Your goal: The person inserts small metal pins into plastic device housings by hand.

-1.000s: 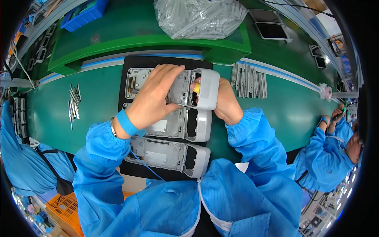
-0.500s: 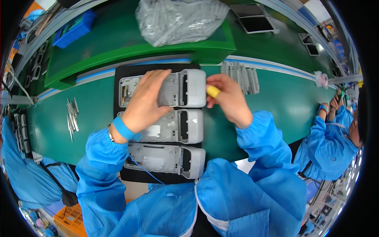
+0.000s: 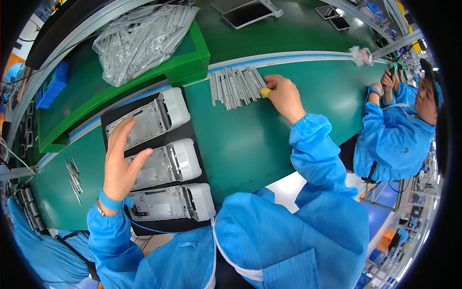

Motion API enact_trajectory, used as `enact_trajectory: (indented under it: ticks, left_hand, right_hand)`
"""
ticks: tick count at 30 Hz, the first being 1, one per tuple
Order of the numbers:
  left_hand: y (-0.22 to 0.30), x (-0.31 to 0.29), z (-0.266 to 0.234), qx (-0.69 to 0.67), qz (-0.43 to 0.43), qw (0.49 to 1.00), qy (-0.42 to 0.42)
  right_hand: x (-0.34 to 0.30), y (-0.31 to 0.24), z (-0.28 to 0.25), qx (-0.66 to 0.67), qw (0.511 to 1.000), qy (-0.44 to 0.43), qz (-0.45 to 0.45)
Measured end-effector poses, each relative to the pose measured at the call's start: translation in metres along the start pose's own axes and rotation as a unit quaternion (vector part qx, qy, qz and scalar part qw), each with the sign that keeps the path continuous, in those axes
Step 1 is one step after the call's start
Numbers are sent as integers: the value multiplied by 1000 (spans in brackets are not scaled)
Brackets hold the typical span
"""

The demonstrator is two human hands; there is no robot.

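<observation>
Three light grey plastic housings lie in a row on a black mat (image 3: 190, 132): a far one (image 3: 175, 110), a middle one (image 3: 190, 159) and a near one (image 3: 202, 201). Each shows a shallow open tray with a raised rounded block at its right end. My left hand (image 3: 120, 161), fingers stretched and thumb apart, is open over the left ends of the far and middle housings, hiding part of them. At the right edge of a pile of thin grey strips (image 3: 233, 86), my right hand (image 3: 285, 98) pinches a strip's side; a yellow cot covers its thumb.
A green raised shelf (image 3: 190, 62) bears a clear bag of grey strips (image 3: 142, 43). Loose metal-looking strips (image 3: 73, 180) lie left on the green bench (image 3: 231, 149). A blue bin (image 3: 53, 84) stands far left, a dark-screened device (image 3: 248, 14) far back. A co-worker (image 3: 394, 130) sits at right.
My right hand has left the far housing's block and moved to the strip pile. My left hand has shifted off the far housing's middle toward its left end. The whole view has turned rightward.
</observation>
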State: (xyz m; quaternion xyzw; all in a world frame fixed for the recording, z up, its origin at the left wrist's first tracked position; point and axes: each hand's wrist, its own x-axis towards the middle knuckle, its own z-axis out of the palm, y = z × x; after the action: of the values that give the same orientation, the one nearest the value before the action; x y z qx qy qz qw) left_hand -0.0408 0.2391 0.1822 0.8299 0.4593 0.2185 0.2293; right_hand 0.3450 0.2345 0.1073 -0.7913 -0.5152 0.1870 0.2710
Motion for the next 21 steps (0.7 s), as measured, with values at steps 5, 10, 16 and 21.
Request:
enact_trajectory:
  ticks: [5, 10, 16, 21]
  left_hand:
    - [10, -21, -2, 4, -15, 1000, -19]
    - [14, -24, -3, -4, -26, 999, -29]
    - [20, -32, -2, -59, -14, 998, 21]
    - [64, -14, 19, -441, -119, 890, -7]
  right_hand:
    - [8, 12, -3, 92, 995, -15, 28]
    - [5, 22, -7, 96, 995, -10, 12]
    - [-25, -15, -30, 246, 965, -84, 24]
    - [-82, -80, -27, 393, 867, -307, -13]
